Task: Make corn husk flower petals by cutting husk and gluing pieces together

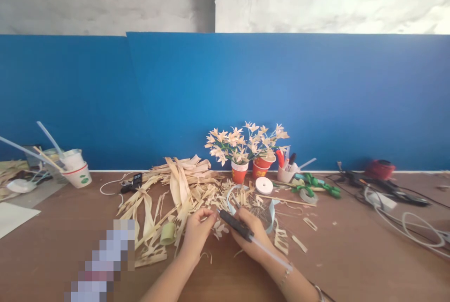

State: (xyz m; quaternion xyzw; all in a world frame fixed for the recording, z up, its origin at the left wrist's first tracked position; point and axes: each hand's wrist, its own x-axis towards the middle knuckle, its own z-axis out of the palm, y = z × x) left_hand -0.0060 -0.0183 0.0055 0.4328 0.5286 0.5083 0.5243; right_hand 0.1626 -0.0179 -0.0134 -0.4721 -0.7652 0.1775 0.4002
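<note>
Brown tabletop [351, 264], backed by blue partition [267, 81]; before partition: glue gun [235, 225] clamped in right grip [256, 238], left grip [197, 234] pinched together.

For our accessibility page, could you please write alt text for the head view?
A right hand holds a black glue gun close to a pinching left hand, over a brown table. Dried corn husks lie heaped beyond them; pale artificial flowers stand in red paper cups before a blue partition.
</note>
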